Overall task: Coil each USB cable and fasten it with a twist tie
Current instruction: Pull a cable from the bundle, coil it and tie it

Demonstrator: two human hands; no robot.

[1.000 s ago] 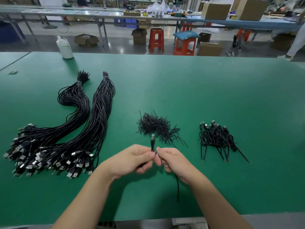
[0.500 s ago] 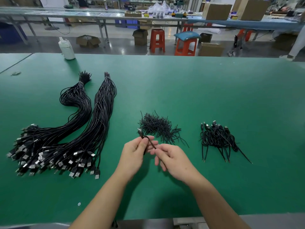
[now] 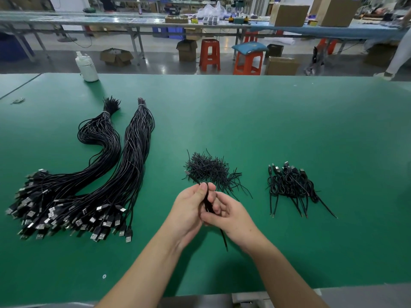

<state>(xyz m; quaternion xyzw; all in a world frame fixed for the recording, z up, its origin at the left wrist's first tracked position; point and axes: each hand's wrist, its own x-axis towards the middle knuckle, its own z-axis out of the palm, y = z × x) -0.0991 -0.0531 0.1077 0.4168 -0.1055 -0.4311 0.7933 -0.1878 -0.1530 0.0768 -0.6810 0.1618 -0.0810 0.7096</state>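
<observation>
Both forearms are showing bare right up to the frame's edge, the left hand point(image 3: 189, 210) and right hand point(image 3: 231, 215) wearing no gloves.

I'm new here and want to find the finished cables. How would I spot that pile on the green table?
On the green table, look right of the person's hands, past the heap of short twist ties. The pile of coiled USB cables lies there: small tied loops with tails, unlike the long uncoiled cable bundles far left.

Matt green table point(image 3: 289, 130), glossy cables point(image 3: 133, 141)
</observation>
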